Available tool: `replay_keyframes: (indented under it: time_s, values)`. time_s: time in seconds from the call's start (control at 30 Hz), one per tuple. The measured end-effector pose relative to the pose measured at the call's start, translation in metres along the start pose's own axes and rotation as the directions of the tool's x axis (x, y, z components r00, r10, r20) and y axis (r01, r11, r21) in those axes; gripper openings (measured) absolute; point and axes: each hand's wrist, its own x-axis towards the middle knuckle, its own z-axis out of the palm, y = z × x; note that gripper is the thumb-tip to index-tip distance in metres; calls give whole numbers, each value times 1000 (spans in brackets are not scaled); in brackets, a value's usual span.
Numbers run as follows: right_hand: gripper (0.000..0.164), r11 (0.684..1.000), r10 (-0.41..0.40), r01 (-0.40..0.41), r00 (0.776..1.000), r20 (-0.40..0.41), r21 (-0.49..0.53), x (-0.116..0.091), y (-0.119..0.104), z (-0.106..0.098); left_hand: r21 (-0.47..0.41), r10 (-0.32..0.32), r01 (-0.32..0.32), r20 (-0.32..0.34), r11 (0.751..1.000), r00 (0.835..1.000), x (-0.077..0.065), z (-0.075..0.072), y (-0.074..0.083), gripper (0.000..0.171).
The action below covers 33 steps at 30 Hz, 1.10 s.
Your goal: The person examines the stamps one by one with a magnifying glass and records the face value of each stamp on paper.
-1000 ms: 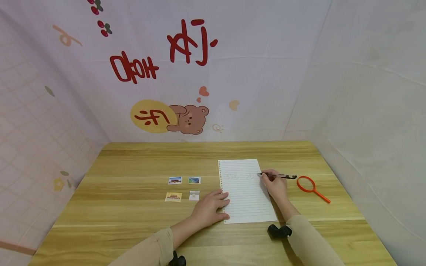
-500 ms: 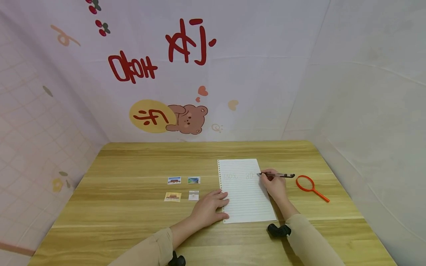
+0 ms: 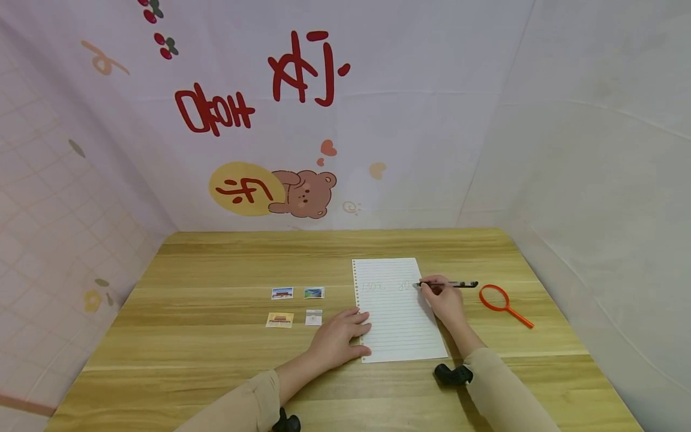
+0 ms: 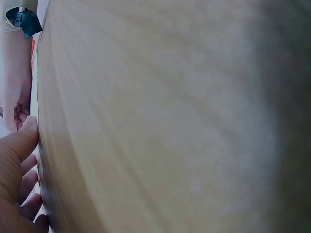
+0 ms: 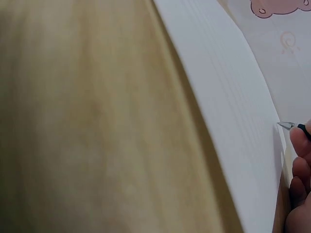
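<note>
A lined sheet of paper (image 3: 399, 324), punched along its left edge, lies on the wooden table with faint handwriting across its upper part. My right hand (image 3: 445, 303) pinches a dark pen (image 3: 453, 284) at the paper's right edge. The pen's tip touches down just right of the written "80"; the right wrist view shows the silver tip (image 5: 285, 124) over the white sheet. My left hand (image 3: 339, 339) rests flat, fingers spread, with its fingertips on the sheet's left edge. In the left wrist view the left thumb (image 4: 22, 138) and fingers are partly visible.
Left of the paper lie several small picture stamps, among them a yellow one (image 3: 279, 320) and a grey-white one (image 3: 314, 317). An orange-red magnifying glass (image 3: 506, 306) lies to the right of my right hand. A printed cloth wall (image 3: 421, 198) stands behind the table.
The pen tip and right hand have shifted very slightly left over the writing. My left hand stays in place on the paper's edge.
</note>
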Motion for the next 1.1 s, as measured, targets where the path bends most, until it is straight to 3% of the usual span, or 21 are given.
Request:
replay_keyframes:
  time_s: [0.67,1.1]
  values:
    - [9,999,13,-13,1000,-19,-29,0,0,1,-4,5,-5,-3,1000,1000,-1,0,0,53]
    - [8,999,36,-35,999,-36,10,-1,-1,0,1,4,-4,-8,1000,1000,1,2,-1,54]
